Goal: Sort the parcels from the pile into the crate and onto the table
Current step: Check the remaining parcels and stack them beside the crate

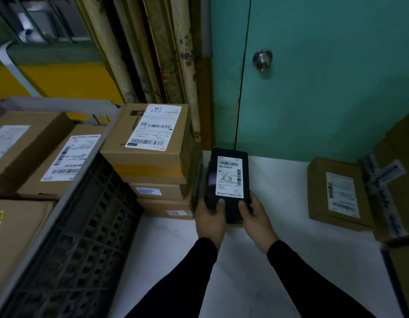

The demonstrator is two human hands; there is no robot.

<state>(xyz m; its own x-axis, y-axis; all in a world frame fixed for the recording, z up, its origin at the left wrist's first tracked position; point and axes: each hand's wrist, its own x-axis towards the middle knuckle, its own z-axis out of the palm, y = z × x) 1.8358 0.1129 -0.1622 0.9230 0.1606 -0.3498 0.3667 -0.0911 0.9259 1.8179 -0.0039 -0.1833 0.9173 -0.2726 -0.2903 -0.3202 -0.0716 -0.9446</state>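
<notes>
A black parcel [228, 171] with a white label sits over the white table [267, 260], near the far edge. My left hand [210, 216] grips its near left corner, and my right hand [256, 214] grips its near right corner, thumbs on top. To the left rises a stack of brown cardboard parcels [150, 143] on the table. The dark plastic crate [84, 226] stands at the left, holding several brown labelled boxes [61, 161].
A flat brown parcel [336, 193] lies at the table's right, next to taller taped boxes [391, 184] at the right edge. Behind the table is a teal door [325, 76] with a knob. Rolled materials [167, 53] lean against the wall behind the stack.
</notes>
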